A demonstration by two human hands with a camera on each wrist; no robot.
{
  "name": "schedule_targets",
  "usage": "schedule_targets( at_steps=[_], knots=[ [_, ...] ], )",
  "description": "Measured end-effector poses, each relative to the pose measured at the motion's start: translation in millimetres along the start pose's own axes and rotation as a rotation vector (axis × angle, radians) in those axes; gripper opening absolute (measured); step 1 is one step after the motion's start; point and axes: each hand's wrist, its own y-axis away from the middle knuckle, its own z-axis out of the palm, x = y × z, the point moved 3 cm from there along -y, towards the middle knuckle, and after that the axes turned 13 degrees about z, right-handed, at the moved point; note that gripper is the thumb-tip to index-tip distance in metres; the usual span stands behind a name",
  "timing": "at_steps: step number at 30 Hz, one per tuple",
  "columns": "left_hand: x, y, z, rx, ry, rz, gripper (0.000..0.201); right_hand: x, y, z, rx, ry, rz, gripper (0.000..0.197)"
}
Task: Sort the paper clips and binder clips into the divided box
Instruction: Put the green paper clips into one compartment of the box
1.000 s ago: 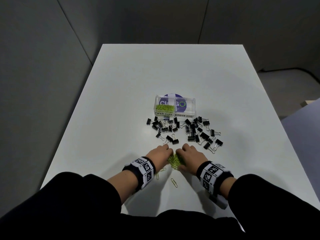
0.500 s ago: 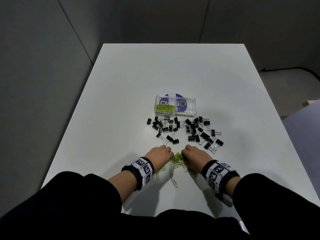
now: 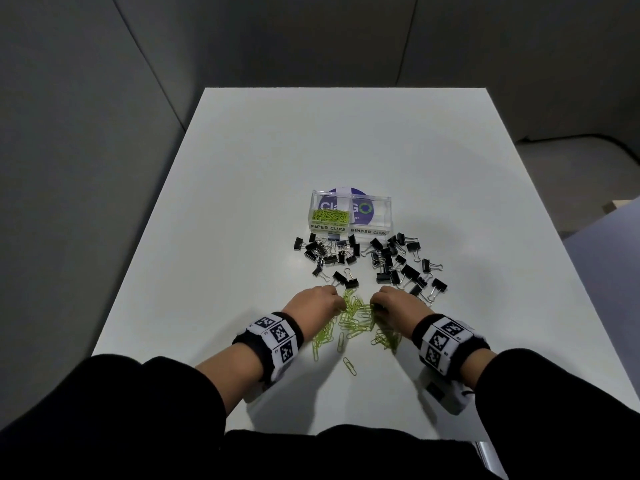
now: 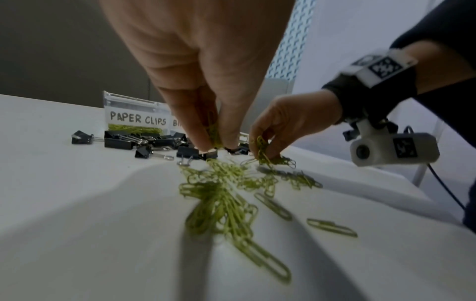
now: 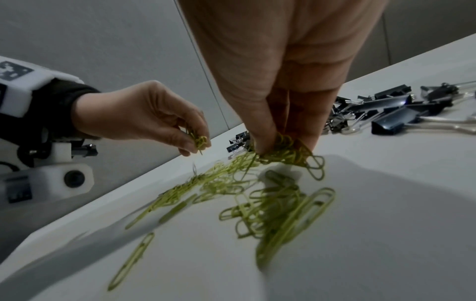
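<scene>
Green paper clips (image 3: 356,320) lie scattered on the white table between my two hands. My left hand (image 3: 317,301) pinches a small bunch of them (image 4: 213,134) just above the table. My right hand (image 3: 394,301) pinches another bunch (image 5: 285,150) whose lower clips still touch the pile. Beyond the hands lie several black binder clips (image 3: 391,261). Behind those stands the clear divided box (image 3: 388,221). Its left compartment, labelled PAPER CLIPS, holds green clips (image 3: 330,216). I see nothing in the right one, labelled BINDER CLIPS.
One stray paper clip (image 3: 349,366) lies nearer to me than the pile. A purple round sticker (image 3: 332,192) shows through and behind the box. The table's right edge (image 3: 568,271) borders a lower floor area.
Both hands have drawn apart and slid forward. The tight bunch between them has spread into a wide scatter of clips.
</scene>
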Motion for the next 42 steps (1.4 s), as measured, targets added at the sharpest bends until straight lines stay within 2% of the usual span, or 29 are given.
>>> schedule_targets(
  at_steps=[7,13,18,21,26,29,31,34,38,42],
  knots=[
    [-12.3,1.9,-29.9,0.135,0.123,-0.035,0.026,-6.1,4.5,-28.2,-0.016,-0.1,-0.044,0.019],
    [-39.6,-4.2,-80.1,0.33,0.102,-0.071,0.023,-28.9,-7.1,-89.5,0.044,-0.243,-0.054,0.018],
    [-76.5,-15.9,-119.2,0.446,0.062,-0.163,0.022,-50.9,-53.4,-137.7,0.17,-0.293,-0.049,0.019],
    [-93.7,-27.4,-134.2,0.467,0.052,-0.215,0.022,-64.7,-96.6,-148.0,0.239,-0.254,-0.025,0.017],
    [-115.5,-49.5,-139.5,0.421,0.012,-0.269,0.024,-79.6,-155.0,-126.4,0.154,-0.187,0.042,0.014],
    [-121.8,-63.7,-134.6,0.373,0.001,-0.263,0.024,-76.8,-159.7,-114.2,0.078,-0.22,0.065,0.025],
    [-123.1,-77.3,-129.2,0.32,-0.002,-0.234,0.025,-69.2,-151.5,-115.9,0.099,-0.311,0.073,0.03],
    [-120.8,-99.3,-119.0,0.193,-0.011,-0.183,0.025,-53.5,-127.5,-119.8,0.158,-0.385,0.087,0.027],
    [-112.2,-118.2,-103.2,0.008,-0.162,-0.097,0.026,-35.9,-91.1,-106.6,0.065,-0.317,0.076,0.023],
    [-107.3,-119.6,-97.9,-0.009,-0.258,-0.054,0.024,-20.9,-64.7,-80.8,-0.06,-0.136,0.03,0.021]
  ],
)
